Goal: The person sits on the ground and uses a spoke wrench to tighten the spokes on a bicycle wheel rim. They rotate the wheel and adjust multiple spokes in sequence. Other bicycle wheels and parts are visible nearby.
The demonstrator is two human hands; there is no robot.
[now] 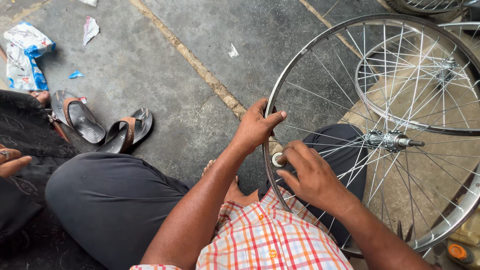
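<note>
A spoked bicycle wheel (pixel 380 140) is held upright over the lap. Its rim is gripped by the left hand (pixel 255 127); a small round tool (pixel 276 159) is pinched by the right hand (pixel 312 172). Spoke adjustment appears underway, unfinished.

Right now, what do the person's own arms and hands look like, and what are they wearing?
Both forearms are bare to the wrist; no gloves, watch or rings show on the left hand or right hand. A checked shirt in red, orange, white and pale blue, with orange buttons, covers the torso, with dark grey trousers.
</note>
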